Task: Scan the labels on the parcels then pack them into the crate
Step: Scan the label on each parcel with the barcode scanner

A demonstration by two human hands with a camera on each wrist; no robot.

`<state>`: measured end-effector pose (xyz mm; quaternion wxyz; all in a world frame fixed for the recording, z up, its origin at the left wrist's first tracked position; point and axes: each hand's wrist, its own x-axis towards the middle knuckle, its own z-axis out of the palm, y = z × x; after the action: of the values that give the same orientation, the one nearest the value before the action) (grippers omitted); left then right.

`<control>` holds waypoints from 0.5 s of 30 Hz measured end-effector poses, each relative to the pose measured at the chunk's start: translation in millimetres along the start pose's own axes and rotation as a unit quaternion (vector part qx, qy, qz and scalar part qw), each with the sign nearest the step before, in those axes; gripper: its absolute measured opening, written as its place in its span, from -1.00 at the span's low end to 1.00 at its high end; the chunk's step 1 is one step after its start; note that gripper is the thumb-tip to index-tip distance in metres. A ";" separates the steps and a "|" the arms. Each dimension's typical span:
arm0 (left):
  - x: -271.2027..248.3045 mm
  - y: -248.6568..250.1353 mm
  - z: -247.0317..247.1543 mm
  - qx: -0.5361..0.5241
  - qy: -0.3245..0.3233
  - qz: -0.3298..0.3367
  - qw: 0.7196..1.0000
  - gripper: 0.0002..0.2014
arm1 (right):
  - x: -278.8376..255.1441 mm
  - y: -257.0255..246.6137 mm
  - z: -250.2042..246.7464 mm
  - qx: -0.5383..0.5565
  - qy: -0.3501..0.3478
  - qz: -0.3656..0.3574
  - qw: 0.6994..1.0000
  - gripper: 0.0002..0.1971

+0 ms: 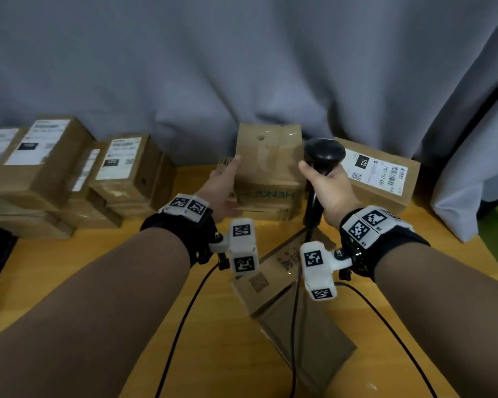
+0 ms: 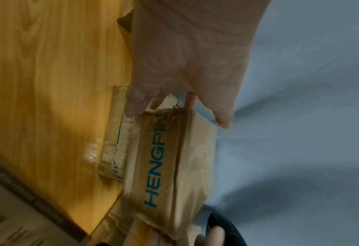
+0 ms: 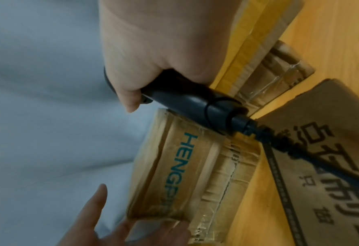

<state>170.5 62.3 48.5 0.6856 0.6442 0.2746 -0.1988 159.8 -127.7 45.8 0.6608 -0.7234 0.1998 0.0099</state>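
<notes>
Two hands: both are up at the taped parcel (image 1: 269, 170) that stands at the back of the surface (image 1: 78, 271), against the grey curtain (image 1: 242, 58).
Left hand (image 1: 223, 186): fingers straight, laid against the left side of that parcel; the thumb reaches along its upper edge. The fingers do not curl round it.
Right hand (image 1: 327, 186): clenched round the handle of the black scanner (image 1: 322, 156), just right of the parcel, with the scanner's head above the fist.
Scanner cable (image 1: 295, 326): runs from the handle's base down toward the person, over the flat box.
Taped parcel: brown card under clear tape, teal lettering "HENG…" on the face toward the person; it sits on top of a lower taped carton (image 3: 233, 181).
Labelled parcel (image 1: 383, 176): just right of the taped parcel, white label facing up, marked 102.
Parcel stack (image 1: 58, 173): well left of the taped parcel, several brown boxes with white labels.
Flat box (image 1: 273, 280): in front of the taped parcel, nearer the person, printed with dark characters and a square code.
Crate: I cannot tell where it is.
</notes>
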 end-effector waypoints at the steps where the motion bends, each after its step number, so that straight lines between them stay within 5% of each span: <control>1: -3.9 -1.0 -5.1 -0.004 0.001 -0.007 1.000 -0.25 | -3.1 -2.3 2.7 -0.007 -0.001 -0.008 1.000 -0.65; 4: -13.5 -4.0 -26.4 0.020 0.024 0.001 1.000 -0.30 | -13.7 -8.9 15.7 -0.020 -0.001 -0.021 1.000 -0.77; 8: -28.8 -6.2 -67.4 0.093 0.050 0.047 0.993 -0.36 | -34.0 -23.0 41.4 0.003 -0.022 -0.032 0.999 -0.57; 15: -55.7 6.6 -127.5 0.077 -0.010 0.092 0.993 -0.52 | -57.3 -39.9 69.1 0.004 -0.068 -0.028 0.997 -0.61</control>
<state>116.4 184.9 86.3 0.6518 0.7160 0.1910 -0.1614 136.5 -43.7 91.0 0.6759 -0.7235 0.1345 0.0399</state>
